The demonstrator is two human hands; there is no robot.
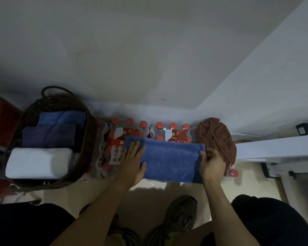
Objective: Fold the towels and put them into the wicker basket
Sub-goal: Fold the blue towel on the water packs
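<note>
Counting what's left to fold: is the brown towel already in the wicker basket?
No, the brown towel lies crumpled on the bottle packs, right of the blue towel, far from the wicker basket.

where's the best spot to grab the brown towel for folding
Grip the brown towel at its bunched top, coming from above. It lies crumpled in a heap beside the blue towel, with no flat edge showing, so lifting the peak should let it hang open.

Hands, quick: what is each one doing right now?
Left hand: open, fingers flat, pressing the blue towel.
Right hand: fingers curled round the towel's right end, gripping it.
</note>
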